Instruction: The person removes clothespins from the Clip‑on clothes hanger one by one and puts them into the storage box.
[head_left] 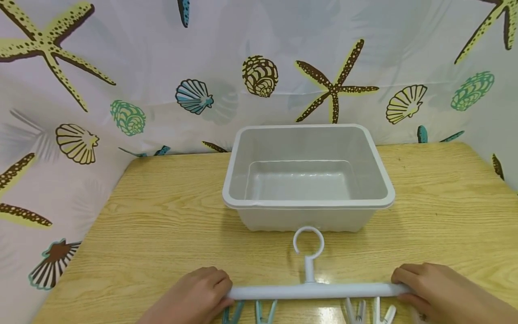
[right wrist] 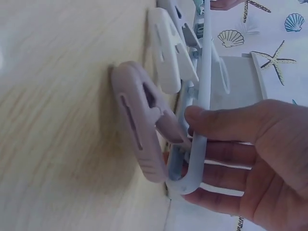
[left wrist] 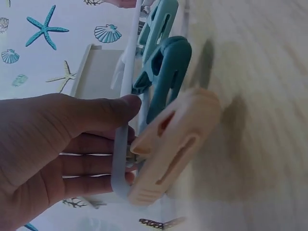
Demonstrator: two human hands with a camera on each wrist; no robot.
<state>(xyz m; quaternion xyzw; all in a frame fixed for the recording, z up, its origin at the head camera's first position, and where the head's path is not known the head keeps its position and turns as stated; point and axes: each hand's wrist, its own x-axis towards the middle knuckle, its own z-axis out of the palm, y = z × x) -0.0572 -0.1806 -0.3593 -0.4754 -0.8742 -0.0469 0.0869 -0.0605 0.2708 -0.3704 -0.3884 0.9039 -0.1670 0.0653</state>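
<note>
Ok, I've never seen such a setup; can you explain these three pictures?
No machine, only a person's bare left hand and right hand. The wide view comes from a camera worn on the head; the others from one on each wrist. On the wood-grain tabletop stands a pale grey, rectangular plastic tub. In front, the hands hold both ends of a pale blue-grey plastic hanger with a round hook. A peach plastic clip sits by the left hand, a mauve clip by the right.

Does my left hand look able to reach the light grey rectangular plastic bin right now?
Probably yes: only yellowish wood-grain tabletop shows between the left hand and the bin, though that hand grips the pale blue plastic hanger and might need to let go first.
</note>
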